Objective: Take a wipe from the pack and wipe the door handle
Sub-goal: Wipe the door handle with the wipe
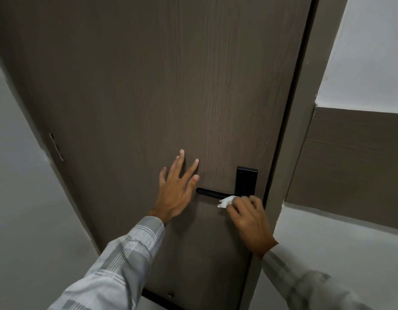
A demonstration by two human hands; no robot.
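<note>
- White wipe (226,201) is being pinched in the curled fingers of the right hand (249,220), bunched into a small wad and pressing against the black door handle (216,193) near the end that joins the backplate (247,181)
- Right hand is hovering just below and in front of the lever, hiding its inner end; whether the wipe is wrapping around the lever cannot be told
- Left hand (176,191) is lying flat on the brown wood-grain door (148,86), fingers spread, its fingertips just beside the free end of the lever, apparently bracing the door
- Pack of wipes is not appearing in view
- Step in hand, judging from the layout: the wiping itself, with the wipe already taken
- Next move is likely calling for the wad to travel along the lever toward its free end, keeping contact, while the flat hand is steadying the door
</note>
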